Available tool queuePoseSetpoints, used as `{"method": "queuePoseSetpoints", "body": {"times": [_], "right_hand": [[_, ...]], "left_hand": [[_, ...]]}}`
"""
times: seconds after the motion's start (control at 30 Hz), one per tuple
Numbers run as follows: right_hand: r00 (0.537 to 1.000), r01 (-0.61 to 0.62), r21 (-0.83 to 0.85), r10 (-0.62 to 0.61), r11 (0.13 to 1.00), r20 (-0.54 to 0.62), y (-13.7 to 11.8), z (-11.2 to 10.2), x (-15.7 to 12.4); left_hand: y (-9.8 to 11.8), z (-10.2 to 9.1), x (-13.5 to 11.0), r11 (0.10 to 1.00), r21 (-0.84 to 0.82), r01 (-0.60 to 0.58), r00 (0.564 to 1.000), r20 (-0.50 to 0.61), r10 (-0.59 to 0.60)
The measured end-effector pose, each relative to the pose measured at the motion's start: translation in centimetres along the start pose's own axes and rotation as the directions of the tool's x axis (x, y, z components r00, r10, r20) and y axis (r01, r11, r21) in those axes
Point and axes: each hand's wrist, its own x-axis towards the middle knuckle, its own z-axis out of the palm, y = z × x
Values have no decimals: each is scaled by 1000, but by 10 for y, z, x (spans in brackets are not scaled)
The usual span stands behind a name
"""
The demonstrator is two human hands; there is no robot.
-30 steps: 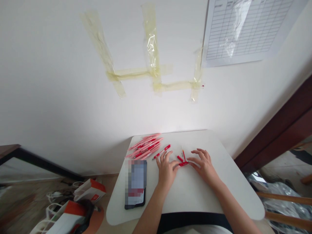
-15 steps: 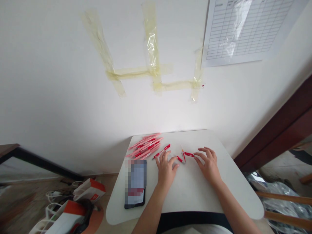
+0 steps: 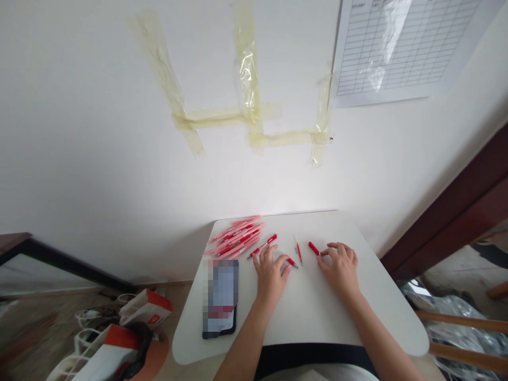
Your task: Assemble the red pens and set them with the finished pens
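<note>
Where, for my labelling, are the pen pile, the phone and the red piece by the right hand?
pen pile (image 3: 236, 238), head view, middle of the heap
phone (image 3: 221, 299), head view, screen centre
red piece (image 3: 313, 247), head view, its middle

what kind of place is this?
Likely a makeshift piecework station in a home or back room: small white table against a wall, pile of red pens, gridded sheet taped above.
</note>
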Motion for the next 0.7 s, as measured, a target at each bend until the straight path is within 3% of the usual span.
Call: {"method": "queuePoseSetpoints", "body": {"times": [0.43,0.7], "right_hand": [[989,-89,-65,95,994,112,-3,1,3],[994,-69,-41,72,997,76,-2,1,1]], "left_hand": [[-2,4,-1,998,58,24,998,-54,-21],[-4,7,-2,998,53,29,998,-56,-26]]}}
